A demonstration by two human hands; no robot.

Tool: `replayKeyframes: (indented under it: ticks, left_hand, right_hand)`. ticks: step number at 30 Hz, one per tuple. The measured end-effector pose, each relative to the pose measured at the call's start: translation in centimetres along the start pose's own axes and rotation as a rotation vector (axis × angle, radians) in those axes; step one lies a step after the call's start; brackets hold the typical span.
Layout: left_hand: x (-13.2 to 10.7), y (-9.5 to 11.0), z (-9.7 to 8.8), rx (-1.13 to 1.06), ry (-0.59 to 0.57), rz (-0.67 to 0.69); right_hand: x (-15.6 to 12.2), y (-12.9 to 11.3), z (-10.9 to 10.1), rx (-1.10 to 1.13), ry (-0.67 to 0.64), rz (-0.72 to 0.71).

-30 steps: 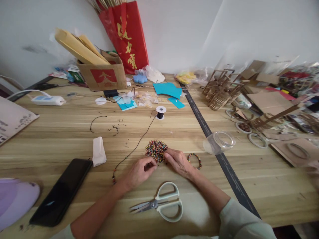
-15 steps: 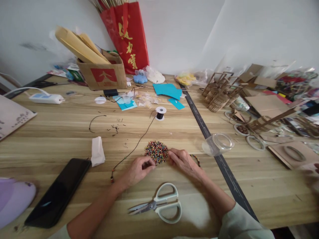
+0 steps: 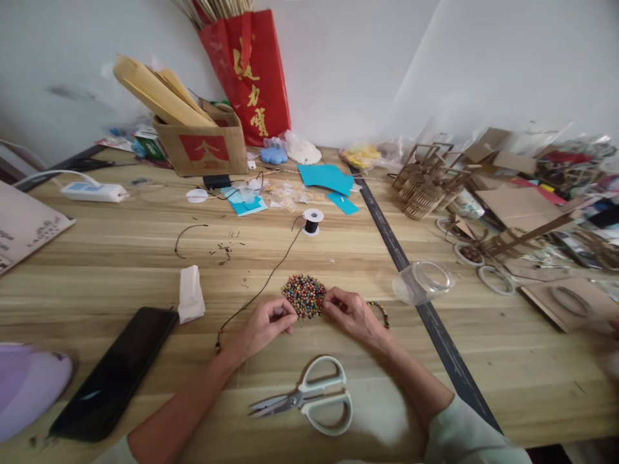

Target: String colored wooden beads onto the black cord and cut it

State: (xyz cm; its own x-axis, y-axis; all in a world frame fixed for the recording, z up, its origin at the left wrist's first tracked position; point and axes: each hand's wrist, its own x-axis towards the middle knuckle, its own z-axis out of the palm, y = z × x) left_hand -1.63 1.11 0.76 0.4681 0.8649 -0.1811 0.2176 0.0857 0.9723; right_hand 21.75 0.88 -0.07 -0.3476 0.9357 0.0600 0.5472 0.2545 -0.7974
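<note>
A heap of small multicoloured beads (image 3: 304,296) lies on the wooden table between my hands. My left hand (image 3: 271,322) is closed in a pinch at the heap's lower left edge; whatever is between its fingertips is too small to make out. At the right edge, my right hand (image 3: 351,312) also pinches, its fingertips against the beads and their contents hidden. A short strand of beads (image 3: 380,312) curves out from behind the right hand. Black cord (image 3: 261,287) runs from a white spool (image 3: 313,222) down to a few beads beside my left wrist.
Scissors (image 3: 302,396) with pale handles lie partly open near me. At left are a black phone (image 3: 116,370) and a folded white paper (image 3: 191,294). A clear plastic jar (image 3: 425,282) lies at right, before small woven baskets (image 3: 425,187). A cardboard box (image 3: 203,145) stands behind.
My left hand has shifted slightly up and left, its fingertips still by the heap. The right hand has moved only a little, staying at the beads. The view has tilted slightly.
</note>
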Motion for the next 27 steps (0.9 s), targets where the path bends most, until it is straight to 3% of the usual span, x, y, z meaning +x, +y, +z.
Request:
replayKeyframes:
  ticks: [6, 27]
  left_hand:
    - [-0.03, 0.44, -0.03, -0.004, 0.018, -0.052]
    - [0.01, 0.25, -0.14, -0.036, 0.012, -0.039]
  right_hand:
    - [-0.06, -0.28, -0.34, -0.022, -0.126, -0.038]
    - [-0.12, 0.05, 0.11, -0.084, -0.108, -0.084]
